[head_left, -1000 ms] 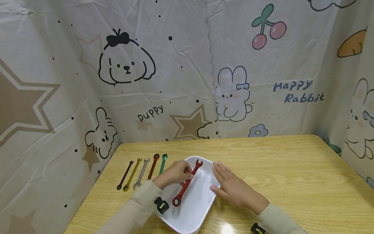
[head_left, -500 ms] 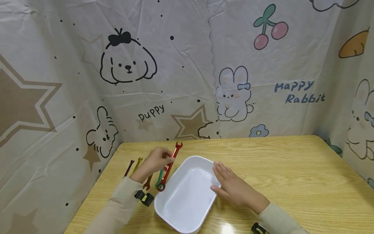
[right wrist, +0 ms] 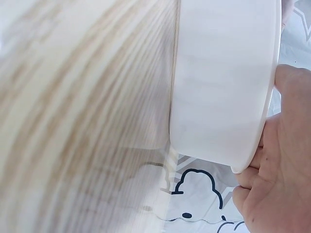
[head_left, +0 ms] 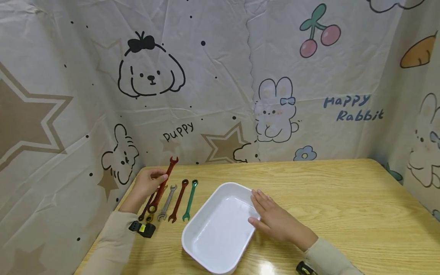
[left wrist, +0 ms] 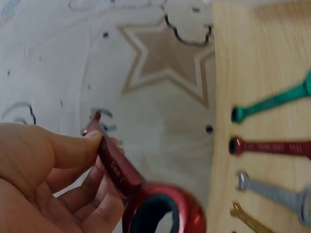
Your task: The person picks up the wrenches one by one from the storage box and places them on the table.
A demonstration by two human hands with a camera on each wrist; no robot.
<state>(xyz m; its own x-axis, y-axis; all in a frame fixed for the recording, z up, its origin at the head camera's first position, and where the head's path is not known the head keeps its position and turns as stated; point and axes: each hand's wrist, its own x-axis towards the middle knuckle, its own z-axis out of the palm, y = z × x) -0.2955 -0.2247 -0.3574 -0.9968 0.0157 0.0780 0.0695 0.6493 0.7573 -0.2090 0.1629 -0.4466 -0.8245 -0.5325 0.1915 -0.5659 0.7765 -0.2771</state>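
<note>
Head view: the left hand [head_left: 147, 184], in the left-centre of the frame, pinches the red wrench [head_left: 162, 186] by its shaft between thumb and curled fingers, the open-jaw end pointing up toward the cloth backdrop [head_left: 213, 84] and the ring end hanging low over the row of wrenches; a second ago this wrench lay in the white tray [head_left: 220, 263], half a second ago it was lifted beside the tray's left rim, and now it is clear of the tray, over the left end of the row; so the tray is emptied and the wrench looks about to join the row; in that row lie the dark wrench [head_left: 146, 208], largely hidden by the hand, the silver wrench [head_left: 167, 203], the brown-red wrench [head_left: 178, 201] and the green wrench [head_left: 190, 200], all flat on the wooden table [head_left: 326, 198]; the right hand [head_left: 275, 221] rests with nearly straight fingers against the tray's right rim, unmoved across the three moments.

Left wrist view: thumb and fingers close on the red wrench [left wrist: 126, 179] at lower left, its ring end blurred and close to the lens; the green, brown-red and silver wrenches lie at the right edge.

Right wrist view: the right hand [right wrist: 282, 160] presses the tray's white wall at lower right, gripping nothing.
</note>
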